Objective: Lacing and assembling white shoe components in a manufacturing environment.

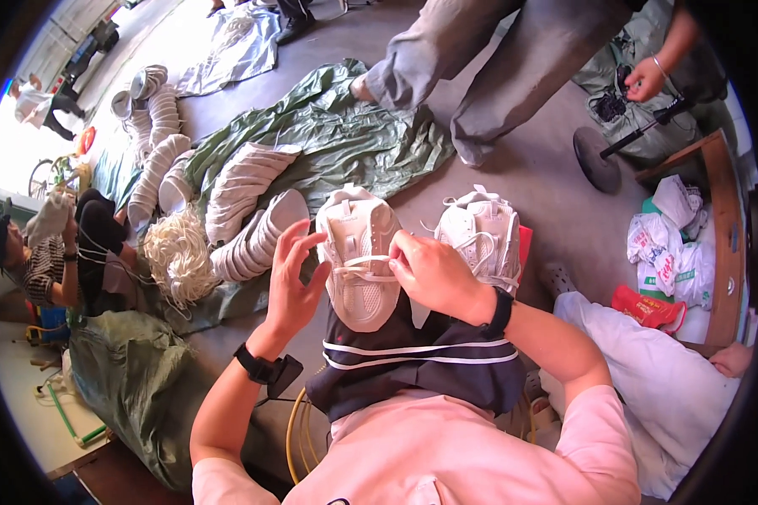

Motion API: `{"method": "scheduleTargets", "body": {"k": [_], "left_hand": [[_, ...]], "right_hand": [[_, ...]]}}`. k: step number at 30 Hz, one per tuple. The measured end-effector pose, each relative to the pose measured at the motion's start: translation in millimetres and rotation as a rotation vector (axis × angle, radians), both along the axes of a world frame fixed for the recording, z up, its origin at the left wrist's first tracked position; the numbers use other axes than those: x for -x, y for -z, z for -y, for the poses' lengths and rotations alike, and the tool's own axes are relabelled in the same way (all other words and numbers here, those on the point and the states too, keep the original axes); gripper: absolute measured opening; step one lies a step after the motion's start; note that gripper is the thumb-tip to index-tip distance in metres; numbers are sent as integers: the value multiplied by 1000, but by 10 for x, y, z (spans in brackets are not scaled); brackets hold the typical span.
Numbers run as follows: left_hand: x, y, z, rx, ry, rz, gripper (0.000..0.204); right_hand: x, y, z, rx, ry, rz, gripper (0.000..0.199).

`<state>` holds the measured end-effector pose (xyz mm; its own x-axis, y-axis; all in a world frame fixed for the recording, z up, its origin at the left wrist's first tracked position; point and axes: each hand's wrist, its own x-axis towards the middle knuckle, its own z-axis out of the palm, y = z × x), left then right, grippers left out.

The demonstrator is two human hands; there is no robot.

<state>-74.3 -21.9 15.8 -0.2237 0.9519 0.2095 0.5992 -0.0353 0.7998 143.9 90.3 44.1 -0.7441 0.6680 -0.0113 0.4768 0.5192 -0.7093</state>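
A white lace-up shoe (361, 295) rests on my knees, toe toward me, with a white lace (366, 268) running across its front. My right hand (436, 273) pinches that lace at the shoe's right side. To the left of the shoe, my left hand (295, 273) is raised with fingers spread and nothing in them; its fingertips are close to the shoe's edge. A second white shoe (480, 225), laced too, sits just right of the first, beyond my right hand, with something red partly hidden behind it.
Left lie a bundle of white laces (177, 257) and nested stacks of pale shoe pieces (248, 189) on a green sheet (328, 126). A person in grey trousers (514, 76) stands ahead; another person (50, 261) sits left. Right are a round stand base (596, 160) and plastic bags (669, 244).
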Motion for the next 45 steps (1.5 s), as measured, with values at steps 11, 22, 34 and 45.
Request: {"method": "scheduleTargets", "body": {"k": [11,22,34,45], "left_hand": [[-28,130,-75,17,128,-70,70],[74,223,-89,46,189,129,60],[-168,283,-48,43,82,145,92],[-172,334,-33,42,161,269,120]], "right_hand": [[132,-86,-43,211,-45,73,24],[235,-49,-77,297,-48,100,27],[297,-32,-30,300,-2,121,29],[275,-24,-79,303,4,93,28]]}}
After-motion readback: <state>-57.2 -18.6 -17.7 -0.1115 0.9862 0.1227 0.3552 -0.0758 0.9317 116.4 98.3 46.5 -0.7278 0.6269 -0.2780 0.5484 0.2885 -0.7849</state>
